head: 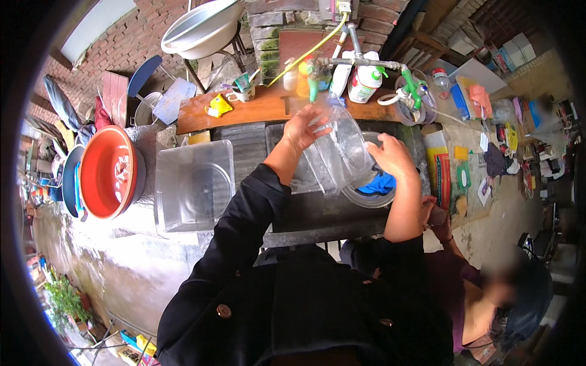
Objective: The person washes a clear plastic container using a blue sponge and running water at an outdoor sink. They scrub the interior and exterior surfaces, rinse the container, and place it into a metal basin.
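Note:
A clear plastic container is held tilted over the dark sink counter, below a green-handled tap. My right hand grips its right rim. My left hand is at its upper left side with the fingers spread; whether they touch the plastic cannot be told. Beneath the container, partly hidden, stands a round basin with blue cloth in it. Left of my left arm another clear rectangular plastic box rests on the counter.
Orange-red basin at the left. A wooden shelf behind the sink bears bottles, a cup and a yellow packet. Green tap at the back right. Another person is close at my right, their hands near the counter edge.

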A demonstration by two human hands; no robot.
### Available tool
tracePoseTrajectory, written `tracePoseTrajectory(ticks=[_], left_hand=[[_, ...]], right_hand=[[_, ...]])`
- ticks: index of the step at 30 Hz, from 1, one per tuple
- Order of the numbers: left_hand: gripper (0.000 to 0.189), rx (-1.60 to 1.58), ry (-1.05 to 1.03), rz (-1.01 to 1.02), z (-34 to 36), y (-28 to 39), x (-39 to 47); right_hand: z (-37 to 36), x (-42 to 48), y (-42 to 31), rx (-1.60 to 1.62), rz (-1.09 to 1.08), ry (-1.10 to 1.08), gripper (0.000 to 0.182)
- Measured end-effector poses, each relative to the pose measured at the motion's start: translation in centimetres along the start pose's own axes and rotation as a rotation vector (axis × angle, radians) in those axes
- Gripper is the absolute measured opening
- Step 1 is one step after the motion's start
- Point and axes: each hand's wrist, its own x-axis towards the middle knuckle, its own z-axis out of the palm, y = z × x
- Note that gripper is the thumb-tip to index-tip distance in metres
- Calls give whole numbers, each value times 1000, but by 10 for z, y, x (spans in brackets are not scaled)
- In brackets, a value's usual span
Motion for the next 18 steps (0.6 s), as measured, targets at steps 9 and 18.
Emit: tracePoseTrajectory(ticks=[9, 18], left_hand=[[33, -320, 273, 126, -21, 0, 17], [45, -587, 357, 323, -22, 13, -22]], right_hand=[[77, -3, 62, 384, 137, -255, 64], [100, 22, 40, 1007, 226, -368, 74]])
